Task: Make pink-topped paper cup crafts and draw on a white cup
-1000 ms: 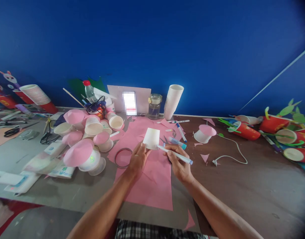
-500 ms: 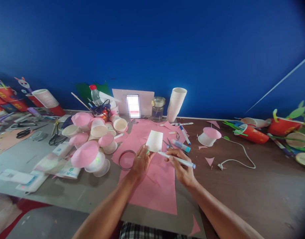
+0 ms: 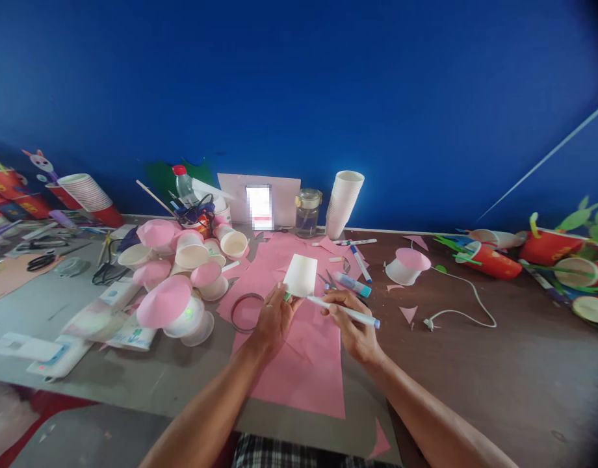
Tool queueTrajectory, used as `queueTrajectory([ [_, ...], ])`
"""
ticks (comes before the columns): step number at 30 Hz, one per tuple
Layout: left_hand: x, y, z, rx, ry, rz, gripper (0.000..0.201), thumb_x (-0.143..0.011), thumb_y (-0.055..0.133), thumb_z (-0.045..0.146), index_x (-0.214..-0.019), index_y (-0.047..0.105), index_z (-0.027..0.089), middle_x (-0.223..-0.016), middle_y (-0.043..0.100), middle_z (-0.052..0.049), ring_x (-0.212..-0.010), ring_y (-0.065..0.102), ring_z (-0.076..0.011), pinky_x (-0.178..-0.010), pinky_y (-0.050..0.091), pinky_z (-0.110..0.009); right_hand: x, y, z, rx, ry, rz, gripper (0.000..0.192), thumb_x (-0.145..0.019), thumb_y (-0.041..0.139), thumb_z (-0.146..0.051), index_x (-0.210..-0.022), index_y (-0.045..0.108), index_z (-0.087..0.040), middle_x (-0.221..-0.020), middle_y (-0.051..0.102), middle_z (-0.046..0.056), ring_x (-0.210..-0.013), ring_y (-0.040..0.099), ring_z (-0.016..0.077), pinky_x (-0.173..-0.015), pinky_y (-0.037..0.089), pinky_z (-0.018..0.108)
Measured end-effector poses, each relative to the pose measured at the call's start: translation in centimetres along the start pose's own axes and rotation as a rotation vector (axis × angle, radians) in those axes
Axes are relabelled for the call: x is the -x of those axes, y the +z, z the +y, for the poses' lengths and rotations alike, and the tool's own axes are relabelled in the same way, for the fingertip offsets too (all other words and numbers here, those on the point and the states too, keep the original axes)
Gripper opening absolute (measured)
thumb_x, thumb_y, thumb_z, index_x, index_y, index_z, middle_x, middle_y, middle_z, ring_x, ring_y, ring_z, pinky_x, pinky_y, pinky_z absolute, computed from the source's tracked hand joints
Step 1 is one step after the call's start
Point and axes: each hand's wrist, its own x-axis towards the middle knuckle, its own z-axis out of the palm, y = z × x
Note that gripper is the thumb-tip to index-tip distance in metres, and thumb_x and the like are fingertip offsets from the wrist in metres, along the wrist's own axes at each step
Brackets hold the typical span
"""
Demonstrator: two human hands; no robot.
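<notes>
My left hand is closed round the lower edge of a small white paper cup, seen side-on above the pink paper. A bit of green shows by the fingertips. My right hand grips a white marker with a blue end, its tip pointing left at the cup's lower edge. Whether the tip touches the cup I cannot tell. Beneath both hands lies a large pink paper sheet. A roll of tape rests left of my left hand, and a glue stick lies beyond my right hand.
Paper cups with pink cone tops crowd the left side. At the back stand a lidded jar, a stack of white cups and a phone. To the right are a pink-topped cup, a white cord and red cups.
The view has shifted very slightly, so everything sits a little further left. Both hands keep their grips on the cup and the marker, nearly still.
</notes>
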Motion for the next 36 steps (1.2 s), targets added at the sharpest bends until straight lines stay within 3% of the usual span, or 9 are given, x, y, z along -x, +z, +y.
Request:
queueTrajectory([
  [6, 0.0, 0.1, 0.0, 0.025, -0.007, -0.019, 0.010, -0.083, 0.064, 0.031, -0.089, 0.066, 0.022, -0.099, 0.072, -0.006, -0.115, 0.059, -0.0226, -0.104, 0.045, -0.041, -0.1, -0.1, 0.0, -0.028, 0.027, 0.071, 0.018, -0.090, 0.053, -0.035, -0.092, 0.064, -0.021, -0.067, 0.061, 0.000, -0.053, 0.049, 0.0124, -0.048, 0.037, 0.025],
  [10, -0.1, 0.0, 0.1, 0.065, -0.029, 0.000, 0.017, -0.082, 0.066, 0.029, -0.096, 0.066, 0.020, -0.102, 0.072, -0.005, -0.116, 0.059, -0.0225, -0.105, 0.045, -0.040, -0.1, -0.1, -0.2, -0.026, -0.005, 0.001, 0.017, -0.091, 0.053, -0.033, -0.088, 0.064, -0.021, -0.068, 0.061, 0.001, -0.058, 0.052, 0.0133, -0.052, 0.041, 0.026],
  [15, -0.2, 0.2, 0.1, 0.090, -0.043, 0.007, 0.023, -0.081, 0.067, 0.029, -0.101, 0.065, 0.017, -0.103, 0.073, -0.006, -0.114, 0.061, -0.0227, -0.108, 0.041, -0.042, -0.2, -0.1, -0.4, -0.042, -0.006, 0.070, 0.017, -0.090, 0.053, -0.034, -0.090, 0.064, -0.021, -0.066, 0.061, 0.000, -0.055, 0.050, 0.0128, -0.050, 0.040, 0.025],
  [19, -0.2, 0.2, 0.2, 0.098, -0.056, 0.015, 0.023, -0.083, 0.065, 0.031, -0.102, 0.065, 0.017, -0.105, 0.072, -0.007, -0.117, 0.060, -0.0221, -0.109, 0.041, -0.040, -0.3, -0.1, -0.5, -0.026, -0.003, -0.002, 0.019, -0.090, 0.052, -0.035, -0.087, 0.065, -0.021, -0.067, 0.061, 0.002, -0.059, 0.053, 0.0145, -0.053, 0.043, 0.027],
  [24, -0.1, 0.4, 0.3, 0.128, -0.068, 0.026, 0.023, -0.085, 0.063, 0.030, -0.102, 0.065, 0.015, -0.106, 0.072, -0.008, -0.115, 0.061, -0.0234, -0.108, 0.042, -0.043, -0.3, -0.2, -0.4, -0.037, 0.008, 0.062, 0.019, -0.091, 0.052, -0.036, -0.089, 0.064, -0.021, -0.067, 0.060, 0.001, -0.057, 0.052, 0.0139, -0.052, 0.042, 0.027],
  [28, 0.0, 0.9, 0.6, 0.145, -0.082, 0.059, 0.024, -0.086, 0.061, 0.030, -0.105, 0.065, 0.016, -0.107, 0.072, -0.007, -0.115, 0.061, -0.0228, -0.108, 0.042, -0.043, -0.2, -0.2, -0.2, -0.041, -0.003, -0.009, 0.020, -0.090, 0.053, -0.038, -0.088, 0.065, -0.022, -0.068, 0.061, 0.001, -0.062, 0.056, 0.0158, -0.056, 0.044, 0.028],
  [36, 0.0, 1.0, 0.8, 0.156, -0.129, 0.000, 0.028, -0.086, 0.059, 0.029, -0.110, 0.064, 0.016, -0.110, 0.071, -0.009, -0.117, 0.059, -0.0238, -0.108, 0.039, -0.045, -0.2, -0.4, -0.3, -0.048, 0.023, 0.151, 0.023, -0.091, 0.052, -0.041, -0.094, 0.063, -0.021, -0.076, 0.063, 0.003, -0.065, 0.057, 0.0156, -0.057, 0.045, 0.028],
])
